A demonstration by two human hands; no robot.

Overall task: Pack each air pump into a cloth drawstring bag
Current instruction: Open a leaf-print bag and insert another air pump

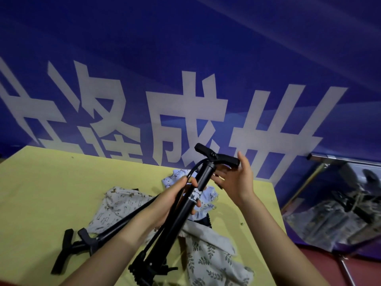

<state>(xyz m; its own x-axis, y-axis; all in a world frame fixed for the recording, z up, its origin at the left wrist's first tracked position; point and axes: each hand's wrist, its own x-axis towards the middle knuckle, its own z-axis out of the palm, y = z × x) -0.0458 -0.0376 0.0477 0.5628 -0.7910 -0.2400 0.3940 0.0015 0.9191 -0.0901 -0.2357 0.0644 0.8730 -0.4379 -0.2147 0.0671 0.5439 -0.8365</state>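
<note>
left hand (181, 195) grips the air pump (198, 195) barrel, right hand (237, 178) open by its handle; next, find a bag's (208, 250) mouth.

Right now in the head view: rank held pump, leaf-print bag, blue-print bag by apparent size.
1. Held pump, longest span.
2. Leaf-print bag; nearer the camera, so it is unsure.
3. Blue-print bag, smallest, mostly hidden by the pump and left hand.

A blue banner (206, 58) with large white characters hangs behind the yellow table (41, 193) — reddish floor (367, 271) at right.
</note>
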